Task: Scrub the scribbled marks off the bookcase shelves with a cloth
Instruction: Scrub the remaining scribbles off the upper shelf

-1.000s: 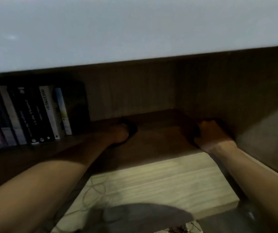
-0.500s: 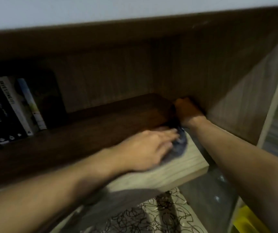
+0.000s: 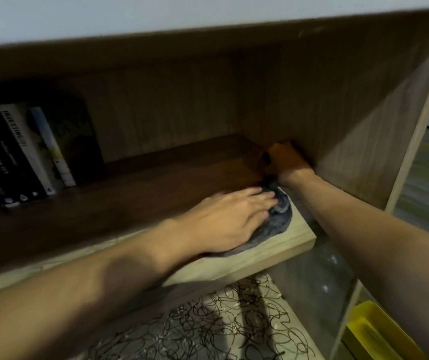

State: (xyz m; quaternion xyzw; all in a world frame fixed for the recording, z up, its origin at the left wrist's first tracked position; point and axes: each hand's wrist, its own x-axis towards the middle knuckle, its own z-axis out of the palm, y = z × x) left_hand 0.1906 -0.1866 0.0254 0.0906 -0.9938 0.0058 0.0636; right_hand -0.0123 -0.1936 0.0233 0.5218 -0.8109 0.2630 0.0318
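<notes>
While seen from above and close: wood-grain bookcase (image 3: 379,141), pale at the lit front edges, dark brown in the shadowed recess. Flat shelf (image 3: 280,245) of light laminate with a squared corner. Lower board covered in looping black scribbles (image 3: 221,323). Upright books (image 3: 26,152) at far left, one white spine reading "INVESTING", other lettering too blurred to read. Left hand (image 3: 223,219) flat, fingers straight and together, pressing a crumpled dark grey cloth (image 3: 275,219) near the shelf's front right corner. Right hand (image 3: 286,162) deep in the shadowed corner, fingers curled; contents, if any, impossible to tell. Yellow plastic bin (image 3: 374,333) at bottom right.
</notes>
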